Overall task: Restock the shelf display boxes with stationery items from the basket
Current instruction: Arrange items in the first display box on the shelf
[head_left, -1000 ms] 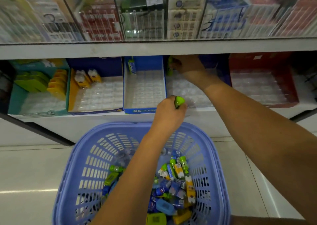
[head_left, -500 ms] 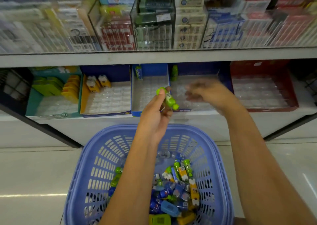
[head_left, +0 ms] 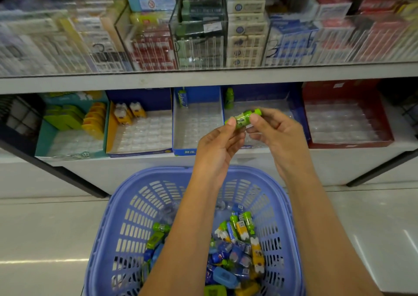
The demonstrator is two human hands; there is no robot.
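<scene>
Pinch grips from left hand (head_left: 216, 144) and right hand (head_left: 274, 133) hold opposite ends of green tube (head_left: 243, 117)

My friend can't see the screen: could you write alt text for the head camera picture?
The left hand and right hand hold one small green tube between them above a blue basket of mixed stationery. Behind, shelf display boxes look mostly empty.

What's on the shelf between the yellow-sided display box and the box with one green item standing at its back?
Head view: a blue display box sits there, its clear tray holding a single upright item at the back left.
</scene>
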